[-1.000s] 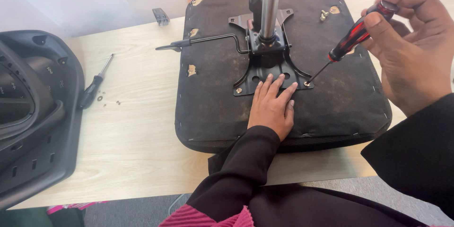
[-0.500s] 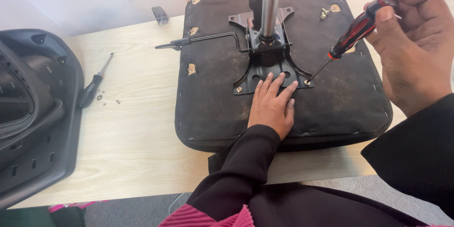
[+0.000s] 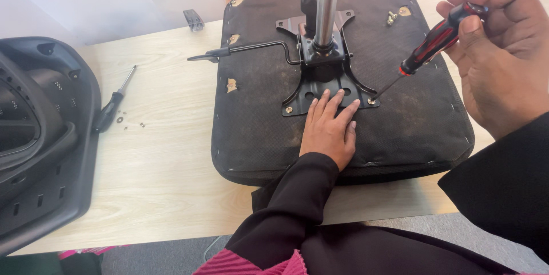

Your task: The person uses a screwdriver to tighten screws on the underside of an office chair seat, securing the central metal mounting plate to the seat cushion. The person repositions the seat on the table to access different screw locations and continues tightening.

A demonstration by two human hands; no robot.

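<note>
— Seat (image 3: pixel 257 109) lies upside down on the table (image 3: pixel 166 155), black underside up, so the metal plate (image 3: pixel 326 89) and its screws face the person. The chrome column (image 3: pixel 325 6) rises from the middle of that plate, and a thin lever (image 3: pixel 246 50) runs out from it to the left.

— And the hands?

— Left hand (image 3: pixel 329 129) rests flat on the near edge of the plate, fingers spread and pointing away, palm down on the fabric. It grips nothing; I'd judge it is pressing to keep the seat from turning. Right hand (image 3: pixel 497 52) is closed around the red-and-black handle of a screwdriver (image 3: pixel 432 46), thumb on top near the butt, fingers curled round.

— Where does the tip go?

— The shaft slants down and to the left, and the tip meets the screw (image 3: pixel 372 101) at the plate's near right corner, just beside the left fingertips.

— Anything else about?

— A second screwdriver (image 3: pixel 113 106) lies well to the left on the table, with a few small loose bits near its handle. A black plastic chair back (image 3: pixel 40 137) sits at the left edge.
</note>
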